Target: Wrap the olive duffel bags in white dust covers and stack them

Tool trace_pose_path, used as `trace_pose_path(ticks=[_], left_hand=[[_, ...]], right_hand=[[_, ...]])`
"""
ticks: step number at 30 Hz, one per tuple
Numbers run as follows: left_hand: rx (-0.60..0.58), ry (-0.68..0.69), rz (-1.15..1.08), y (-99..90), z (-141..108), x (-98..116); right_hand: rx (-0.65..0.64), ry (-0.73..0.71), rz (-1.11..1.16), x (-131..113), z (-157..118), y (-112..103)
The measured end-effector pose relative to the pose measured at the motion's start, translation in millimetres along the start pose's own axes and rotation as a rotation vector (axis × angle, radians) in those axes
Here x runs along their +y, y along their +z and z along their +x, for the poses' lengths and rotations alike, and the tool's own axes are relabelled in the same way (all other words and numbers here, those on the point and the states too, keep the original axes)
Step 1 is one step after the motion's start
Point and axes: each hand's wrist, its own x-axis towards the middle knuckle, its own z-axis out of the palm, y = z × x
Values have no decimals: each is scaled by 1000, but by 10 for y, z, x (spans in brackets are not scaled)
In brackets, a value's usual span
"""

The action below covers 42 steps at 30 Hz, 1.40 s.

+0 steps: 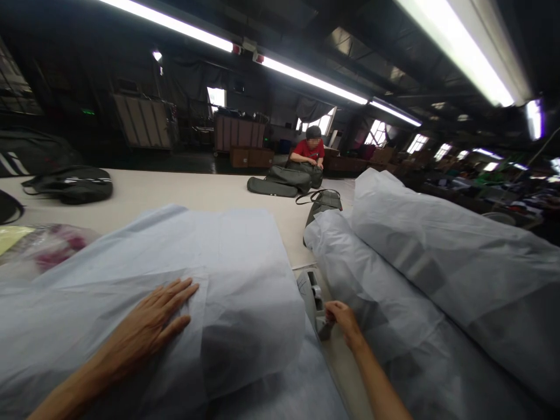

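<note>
Grey-white sheet (249,245) covers near-left table (192,189); left hand (157,318) flat on it, fingers extended, gripping nothing. Right hand (343,321) curled beside grey dispenser (308,294) (grip unclear). Advisable: even palm pressure, fold smooth.

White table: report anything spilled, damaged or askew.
Nothing looks spilled or plainly damaged. The pale sheeting under the left hand is creased, and the small device at the right hand sits cramped between sheeting and bundles, but neither seems especially odd.
</note>
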Motion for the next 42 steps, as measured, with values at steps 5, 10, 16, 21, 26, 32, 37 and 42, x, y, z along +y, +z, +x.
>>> trace_pose_path(ticks=[5, 10, 16, 21, 26, 32, 37, 42], left_hand=[[-17, -3, -16, 21, -21, -25], [-72, -41, -14, -23, 0, 22], [-124, -123, -108, -184, 34, 283], [-104, -177, -203, -200, 48, 365], [-32, -198, -253, -90, 10, 398], [-3, -197, -332, -70, 29, 422], [-17, -194, -415, -71, 44, 434], [-24, -185, -433, -19, 40, 440]], right_hand=[[43, 90, -11, 176, -297, -152], [0, 161, -110, 298, -403, -176], [-104, -64, -417, -314, -456, -391], [-408, -574, -713, -2046, -785, 339], [-905, -886, -902, -3220, -1258, 1746], [-1143, -676, -1450, -3345, -1220, 2819], [-1244, -594, -1581, -3303, -1150, 3176], [-1237, -707, -1648, -3264, -1166, 3262]])
